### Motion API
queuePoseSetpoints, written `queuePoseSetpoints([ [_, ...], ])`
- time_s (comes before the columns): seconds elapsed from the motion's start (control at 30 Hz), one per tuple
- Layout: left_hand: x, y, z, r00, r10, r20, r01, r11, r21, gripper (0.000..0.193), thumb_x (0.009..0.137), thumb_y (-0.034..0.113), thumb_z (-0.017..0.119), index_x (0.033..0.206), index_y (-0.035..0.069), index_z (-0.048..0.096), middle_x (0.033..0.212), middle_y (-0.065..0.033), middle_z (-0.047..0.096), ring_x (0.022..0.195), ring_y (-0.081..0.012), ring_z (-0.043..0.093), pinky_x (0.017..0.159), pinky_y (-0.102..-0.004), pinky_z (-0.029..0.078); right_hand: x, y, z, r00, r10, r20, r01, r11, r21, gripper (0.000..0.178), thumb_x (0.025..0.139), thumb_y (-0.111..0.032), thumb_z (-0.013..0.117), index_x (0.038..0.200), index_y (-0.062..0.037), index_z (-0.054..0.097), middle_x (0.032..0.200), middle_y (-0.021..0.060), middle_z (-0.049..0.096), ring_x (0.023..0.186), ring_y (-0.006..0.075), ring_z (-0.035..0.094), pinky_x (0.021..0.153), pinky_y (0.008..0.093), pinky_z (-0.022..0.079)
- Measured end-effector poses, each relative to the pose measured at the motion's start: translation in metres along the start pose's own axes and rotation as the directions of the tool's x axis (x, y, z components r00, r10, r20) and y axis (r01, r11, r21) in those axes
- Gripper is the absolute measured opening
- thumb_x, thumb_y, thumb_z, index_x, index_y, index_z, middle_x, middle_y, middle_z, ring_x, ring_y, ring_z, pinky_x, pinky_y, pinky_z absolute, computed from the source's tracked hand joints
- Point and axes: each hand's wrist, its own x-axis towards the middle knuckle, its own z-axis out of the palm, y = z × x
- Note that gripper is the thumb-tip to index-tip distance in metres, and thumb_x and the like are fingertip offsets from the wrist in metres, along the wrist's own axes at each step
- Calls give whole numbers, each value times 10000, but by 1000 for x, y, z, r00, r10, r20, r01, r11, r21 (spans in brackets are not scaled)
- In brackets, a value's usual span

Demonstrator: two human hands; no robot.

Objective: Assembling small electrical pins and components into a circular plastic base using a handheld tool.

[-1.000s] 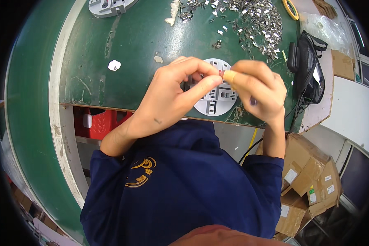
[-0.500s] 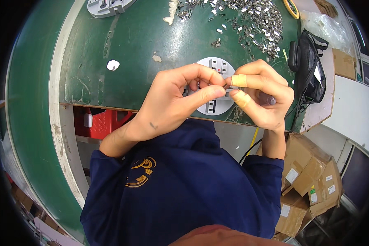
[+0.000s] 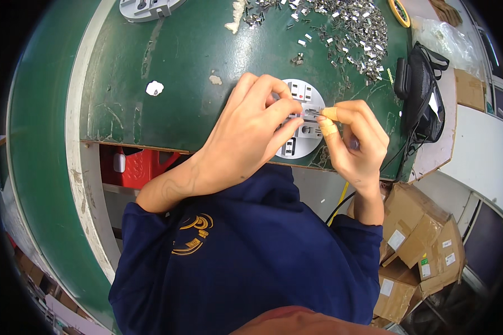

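Note:
A round light-grey fixture [image 3: 304,151] with raised blocks and slots lies at the bench's near edge, partly covered by my hands. My left hand [image 3: 255,120] reaches over its left side, thumb and forefinger curled close together at the middle blocks. What sits between those fingertips is too small to make out. At the fixture's right side, my right hand [image 3: 359,139] has yellow tape round its thumb and forefinger. Their tips pinch a small thin metal piece [image 3: 314,112] over the blocks. A dark rounded end [image 3: 354,144] of some object shows inside the curled right palm.
Small metal clips [image 3: 355,33] lie heaped at the far right of the green bench [image 3: 190,72]. Another grey fixture [image 3: 151,8] stands far left. A black mesh bag [image 3: 425,92] lies right, a tape roll [image 3: 398,12] beyond. Cardboard boxes [image 3: 419,240] stand lower right.
My hands have come apart from their joined pinch above the fixture. The left has turned knuckles up with its fingertips down at the blocks; the right has shifted slightly right, still pinching.

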Motion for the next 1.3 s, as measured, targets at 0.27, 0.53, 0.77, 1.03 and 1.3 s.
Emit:
queuePoseSetpoints([
  [0.27,-1,-4,4,999,34,-25,-34,999,2,121,770,38,695,859,38,614,951,-73,525,786,-223,460,718,-323,436,-12,5,19,985,-53,-163,41,996,-79,187,702,45,756,848,6,644,758,78,617,508,114,540,421,238,414],
  [0.53,-2,-5,3,999,41,-20,-41,999,-4,118,770,33,693,861,30,619,949,-72,523,796,-223,460,718,-325,436,-11,3,22,988,-41,-146,32,997,-64,190,700,43,758,848,9,643,753,80,619,499,117,546,412,232,410],
  [0.77,-3,-6,5,999,37,-35,-37,999,-8,130,760,31,706,869,33,635,944,-59,535,806,-220,464,708,-316,435,-12,2,21,989,-30,-142,23,998,-51,184,701,44,756,839,10,638,753,83,620,516,122,561,416,233,415],
  [1.03,-3,-7,5,997,43,-62,-43,999,-11,177,734,38,742,889,54,658,944,-33,565,806,-206,469,687,-295,435,-12,1,21,990,-30,-141,24,999,-42,181,706,51,749,845,16,638,760,90,619,527,122,564,423,234,417],
  [1.3,-4,-6,0,998,42,-55,-44,999,-32,196,722,16,741,895,52,655,966,-37,573,822,-208,483,695,-297,444,-5,1,14,999,14,-30,-13,1000,15,172,711,55,734,849,10,641,778,78,621,547,132,574,441,246,429],
])
